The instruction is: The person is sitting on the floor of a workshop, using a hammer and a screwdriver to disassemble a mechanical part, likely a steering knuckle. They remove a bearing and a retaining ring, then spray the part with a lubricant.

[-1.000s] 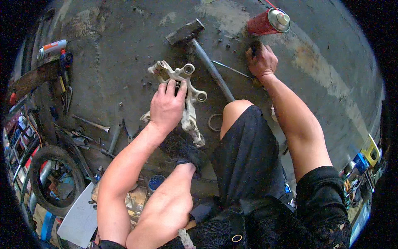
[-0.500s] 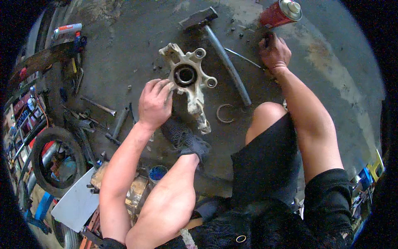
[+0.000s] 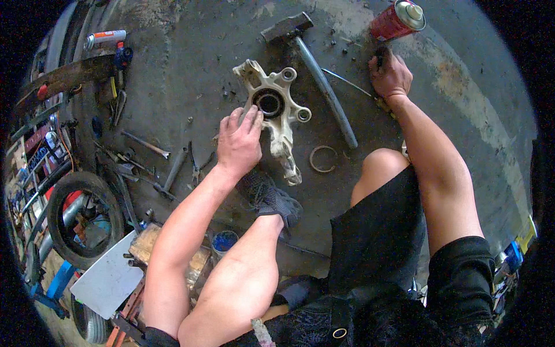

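A pale metal steering knuckle (image 3: 281, 134) lies on the floor in front of me, with a dark round bearing (image 3: 268, 103) in its bore. My left hand (image 3: 240, 141) is open, fingers stretched out, fingertips touching the knuckle at the bearing's near-left rim. Further off to the right, my right hand (image 3: 392, 76) is low over the floor beside a red can (image 3: 398, 21). Its fingers are curled around something dark, too hidden to name. Between the two hands lies a hammer (image 3: 327, 92) with a long grey handle. A thin metal rod (image 3: 347, 82) extends from the hammer toward my right hand.
An open retaining ring (image 3: 322, 159) lies near my right knee. Left of my foot are pliers (image 3: 195, 169), a metal tube (image 3: 176, 169) and other tools. A tyre (image 3: 58, 231), a white panel (image 3: 108, 286), a cup of blue stuff (image 3: 224, 240) and a spray can (image 3: 105, 38) stand further left.
My left hand has slid from the knuckle's left edge onto the bearing's rim, its fingers straightening. The whole view has shifted slightly. My right hand stays by the red can.
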Available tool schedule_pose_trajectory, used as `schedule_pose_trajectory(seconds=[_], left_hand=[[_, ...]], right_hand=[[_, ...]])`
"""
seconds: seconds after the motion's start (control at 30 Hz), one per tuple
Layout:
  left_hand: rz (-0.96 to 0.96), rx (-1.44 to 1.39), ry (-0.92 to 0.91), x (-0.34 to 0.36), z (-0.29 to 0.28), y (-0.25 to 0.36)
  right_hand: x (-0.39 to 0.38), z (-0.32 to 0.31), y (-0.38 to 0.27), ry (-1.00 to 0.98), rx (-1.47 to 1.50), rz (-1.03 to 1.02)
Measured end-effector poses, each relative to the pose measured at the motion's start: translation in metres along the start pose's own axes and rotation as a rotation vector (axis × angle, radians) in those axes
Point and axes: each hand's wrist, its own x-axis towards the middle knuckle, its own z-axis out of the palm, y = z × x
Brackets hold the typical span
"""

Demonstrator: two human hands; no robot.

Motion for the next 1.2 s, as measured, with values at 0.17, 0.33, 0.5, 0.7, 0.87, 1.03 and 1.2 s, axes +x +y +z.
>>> schedule_pose_trajectory(seconds=[0.17,0.33,0.5,0.7,0.87,1.03,1.2], left_hand=[[-0.051,-0.145,0.027,0.002,0.0,-0.003],[0.048,-0.108,-0.07,0.014,-0.006,-0.005],[0.038,-0.027,-0.127,0.01,-0.003,-0.007],[0.066,-0.034,-0.162,0.013,-0.003,-0.008],[0.066,-0.031,-0.164,0.013,-0.003,-0.008],[0.083,-0.008,-0.225,0.015,-0.004,-0.008],[0.077,0.037,-0.248,0.01,-0.005,-0.004]], right_hand=[[-0.001,-0.002,-0.004,-0.013,-0.006,0.014],[0.0,-0.001,0.0,-0.018,-0.014,0.026],[0.001,-0.002,-0.005,-0.034,-0.036,0.032],[0.0,0.0,-0.002,-0.012,-0.036,-0.004],[0.001,-0.002,-0.004,-0.007,-0.044,-0.011],[0.005,-0.009,-0.008,-0.033,-0.003,0.024],[-0.001,-0.005,-0.009,-0.036,-0.012,0.023]])
